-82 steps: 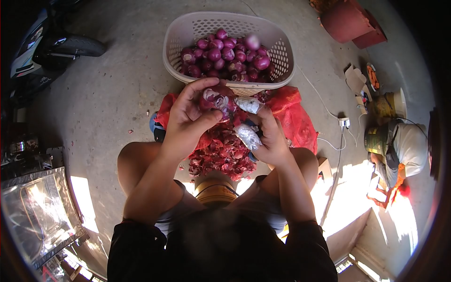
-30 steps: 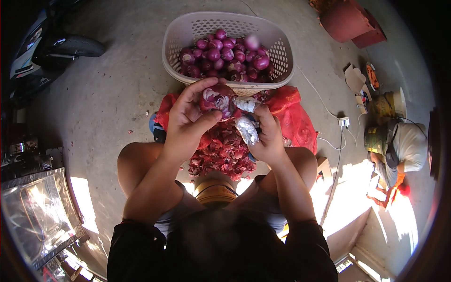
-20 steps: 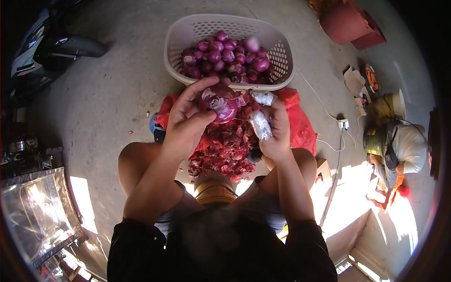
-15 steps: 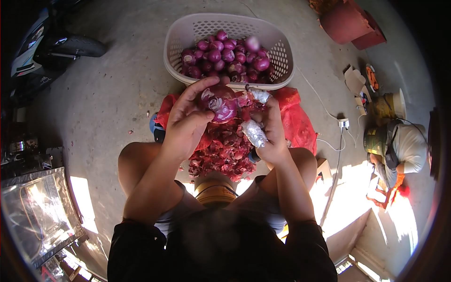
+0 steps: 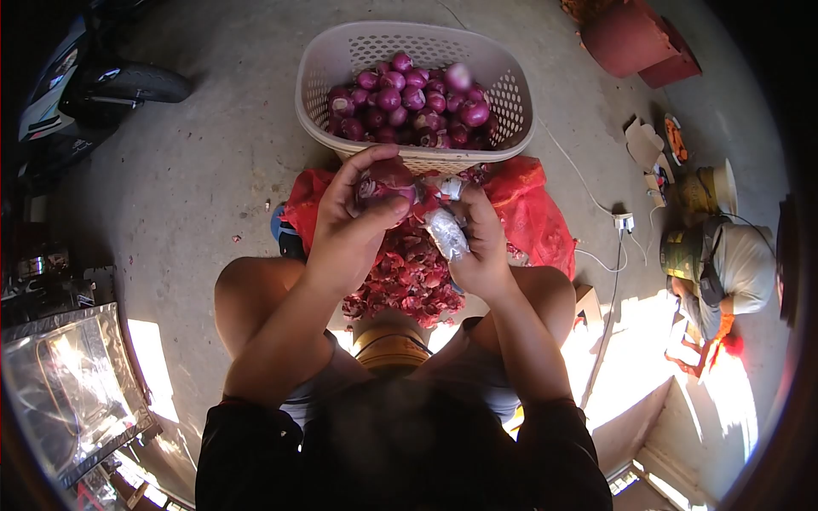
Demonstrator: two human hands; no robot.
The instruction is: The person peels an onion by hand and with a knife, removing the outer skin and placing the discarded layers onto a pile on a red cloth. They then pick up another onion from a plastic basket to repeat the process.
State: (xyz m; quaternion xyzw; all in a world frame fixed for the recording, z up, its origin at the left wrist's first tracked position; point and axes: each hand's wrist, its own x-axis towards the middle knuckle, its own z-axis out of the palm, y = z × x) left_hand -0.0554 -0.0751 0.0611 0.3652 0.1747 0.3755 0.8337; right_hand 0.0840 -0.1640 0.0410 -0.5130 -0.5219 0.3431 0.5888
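Observation:
My left hand (image 5: 348, 217) is wrapped round a red onion (image 5: 385, 183), thumb in front and fingers behind. On my right hand (image 5: 477, 247), the thumb and forefinger are covered in silvery wrapping (image 5: 446, 234). Those two fingertips pinch at the right side of the onion, where loose red skin shows; their exact grip is partly hidden. Below both hands lies a heap of peeled onion skins (image 5: 405, 281). A pale plastic basket (image 5: 315, 81) stands just beyond, holding many purple-red onions (image 5: 413, 100).
Red mesh sacking (image 5: 537, 213) spreads under the basket's near side. A yellow container (image 5: 383, 351) sits between my knees. To the right are a power socket with cables (image 5: 624, 223) and another person (image 5: 737, 268). A motorcycle wheel (image 5: 145, 83) stands at the left.
Both hands have moved closer together. The onion has turned in my left hand, and my wrapped right fingertips have shifted left against it.

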